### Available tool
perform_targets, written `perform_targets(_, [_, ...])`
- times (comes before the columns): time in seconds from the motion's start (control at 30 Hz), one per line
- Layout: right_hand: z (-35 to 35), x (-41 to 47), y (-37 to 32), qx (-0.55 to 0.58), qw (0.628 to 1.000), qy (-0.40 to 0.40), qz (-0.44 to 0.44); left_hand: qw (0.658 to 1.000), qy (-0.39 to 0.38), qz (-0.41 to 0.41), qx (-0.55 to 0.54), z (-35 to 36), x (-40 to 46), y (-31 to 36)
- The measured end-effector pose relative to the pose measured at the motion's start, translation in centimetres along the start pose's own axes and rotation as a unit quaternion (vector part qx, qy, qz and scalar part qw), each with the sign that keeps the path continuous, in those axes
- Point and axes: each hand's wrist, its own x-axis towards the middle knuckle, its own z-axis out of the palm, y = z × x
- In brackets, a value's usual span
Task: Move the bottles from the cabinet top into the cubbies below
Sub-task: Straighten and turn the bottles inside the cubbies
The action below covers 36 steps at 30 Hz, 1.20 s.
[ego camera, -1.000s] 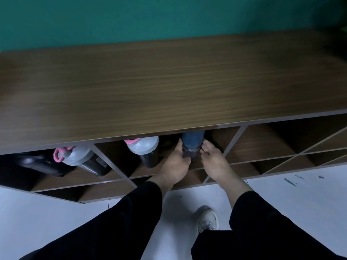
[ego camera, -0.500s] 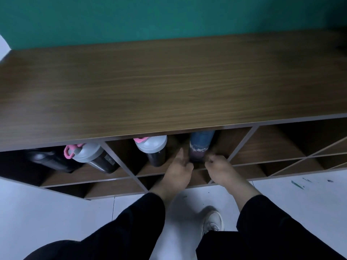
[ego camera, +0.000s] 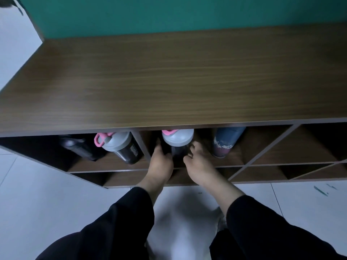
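Note:
The wooden cabinet top [ego camera: 169,81] carries no bottles. In the middle cubby [ego camera: 234,162] a dark shaker bottle [ego camera: 177,140] with a grey lid and pink cap stands on the left. A blue bottle [ego camera: 226,142] with a purple base leans on the right. My left hand [ego camera: 161,163] presses the shaker's left side and my right hand [ego camera: 197,164] curls on its right side, so both grip its dark body. The left cubby holds a second grey-lidded shaker [ego camera: 120,147] and a black bottle [ego camera: 78,149], both tilted.
Cubbies with diagonal dividers [ego camera: 270,147] lie to the right, and a lower row [ego camera: 131,177] runs beneath. The green wall [ego camera: 169,14] backs the cabinet. White floor tiles [ego camera: 47,194] and my shoe [ego camera: 221,220] are below, with my dark sleeves in the foreground.
Both hands let go of the blue bottle, which now leans alone in the cubby, and shifted left onto the grey-lidded shaker beside it. The view has swung left.

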Motion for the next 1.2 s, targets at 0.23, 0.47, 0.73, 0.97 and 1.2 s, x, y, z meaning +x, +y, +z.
perform_targets(0.23, [0.7,2.2,-0.1,-0.016,0.999,0.029,-0.03,0.998,-0.01,-0.004,-0.058,0.1,-1.2,0.7])
perform_targets(0.47, [1.0,1.1,-0.7,0.015,0.997,0.069,-0.009,1.0,-0.003,-0.008,-0.023,0.0,0.0,0.6])
perform_targets(0.73, [1.6,2.3,0.6,0.015,0.996,0.075,-0.044,0.999,-0.038,0.008,-0.035,0.5,-0.2,-0.5])
perform_targets(0.97, [1.2,2.7,1.0,0.002,0.998,0.028,-0.057,0.997,-0.038,0.006,-0.069,0.5,-0.3,-0.7])
perform_targets(1.2, [1.8,1.0,1.2,-0.165,0.984,0.065,-0.013,0.936,0.017,-0.219,-0.276,-0.9,-2.3,-1.7])
